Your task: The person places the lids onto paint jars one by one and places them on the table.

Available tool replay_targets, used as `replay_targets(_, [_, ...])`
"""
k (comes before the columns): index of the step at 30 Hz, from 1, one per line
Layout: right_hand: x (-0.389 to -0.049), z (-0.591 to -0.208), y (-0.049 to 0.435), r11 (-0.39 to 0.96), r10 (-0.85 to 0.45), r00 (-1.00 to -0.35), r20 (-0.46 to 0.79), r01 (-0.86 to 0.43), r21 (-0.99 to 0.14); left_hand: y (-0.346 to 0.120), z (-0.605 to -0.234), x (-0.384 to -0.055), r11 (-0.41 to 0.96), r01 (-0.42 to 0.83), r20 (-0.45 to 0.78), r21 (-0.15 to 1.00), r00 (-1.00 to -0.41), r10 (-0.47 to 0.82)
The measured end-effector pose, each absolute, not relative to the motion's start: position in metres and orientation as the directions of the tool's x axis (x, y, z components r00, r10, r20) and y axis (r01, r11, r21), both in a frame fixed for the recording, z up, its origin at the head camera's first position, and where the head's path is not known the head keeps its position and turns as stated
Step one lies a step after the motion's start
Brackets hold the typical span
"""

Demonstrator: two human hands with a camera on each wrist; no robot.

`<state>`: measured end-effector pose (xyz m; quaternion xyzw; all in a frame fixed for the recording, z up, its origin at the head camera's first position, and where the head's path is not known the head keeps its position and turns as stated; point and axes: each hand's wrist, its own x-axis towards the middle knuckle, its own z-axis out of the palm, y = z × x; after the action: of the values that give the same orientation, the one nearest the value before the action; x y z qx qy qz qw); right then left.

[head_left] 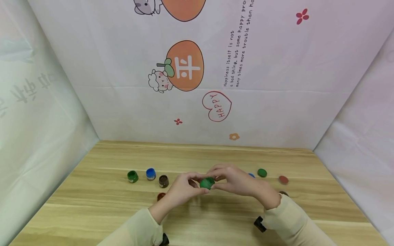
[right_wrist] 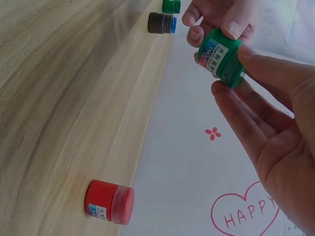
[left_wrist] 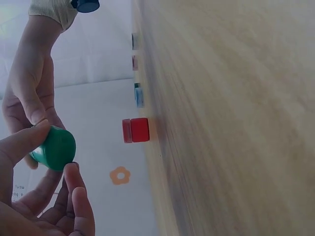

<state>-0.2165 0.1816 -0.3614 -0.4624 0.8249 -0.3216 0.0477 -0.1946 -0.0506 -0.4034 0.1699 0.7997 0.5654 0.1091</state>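
Note:
A small green paint jar [head_left: 207, 183] with a white label is held between both hands above the table. My left hand [head_left: 183, 188] grips the jar's body, thumb on the near side. With fingertips and thumb, my right hand [head_left: 231, 180] pinches the lid end [right_wrist: 231, 73], seen in the right wrist view. The lid is on the jar; whether it is loose, I cannot tell. Beyond the hands a red paint jar [right_wrist: 109, 202] with its lid on stands on the table; the hands hide it in the head view.
Open jars of green [head_left: 132, 176], blue [head_left: 150, 174], brown [head_left: 163, 181] and red [head_left: 161, 196] paint stand at left on the wooden table [head_left: 92, 205]. Lids in blue [head_left: 251, 175], green [head_left: 262, 173], red [head_left: 283, 180] and brown [head_left: 283, 193] lie at right. White printed cloth [head_left: 271, 112] hangs behind.

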Motion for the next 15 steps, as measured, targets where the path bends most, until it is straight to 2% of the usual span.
replay_targets(15, [-0.2126,-0.3620,0.1777,0.415,-0.769,-0.595,0.235,-0.743,-0.524,-0.0525,-0.4023,-0.1946,0.325,0.155,0.032,0.933,-0.935,0.354])
